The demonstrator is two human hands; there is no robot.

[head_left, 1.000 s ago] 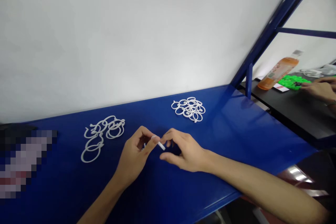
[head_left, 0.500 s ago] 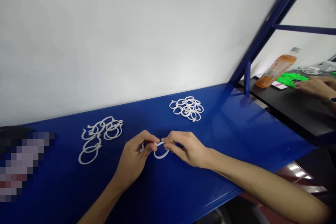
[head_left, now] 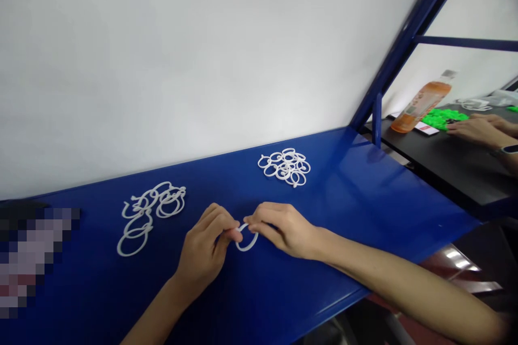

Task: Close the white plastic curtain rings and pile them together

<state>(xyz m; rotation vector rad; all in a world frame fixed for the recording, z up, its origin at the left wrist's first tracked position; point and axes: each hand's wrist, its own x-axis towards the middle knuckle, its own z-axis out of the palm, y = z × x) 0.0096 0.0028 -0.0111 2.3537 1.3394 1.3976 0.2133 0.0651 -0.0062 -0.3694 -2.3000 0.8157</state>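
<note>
A white plastic ring is pinched between both my hands, low over the blue table. My left hand grips its left end with thumb and fingertips closed. My right hand pinches its right end the same way. Behind my hands to the right lies a heap of several white rings. To the left lies a looser chain of larger white rings.
A blurred patch covers the table's left end. A blue steel post slants up at the right. Beyond it stands a black table with an orange bottle, green pieces and another person's hands.
My hands have sunk toward the table. The white piece between my fingertips, short and edge-on a second ago, now shows as a full ring. The view has drifted left.
</note>
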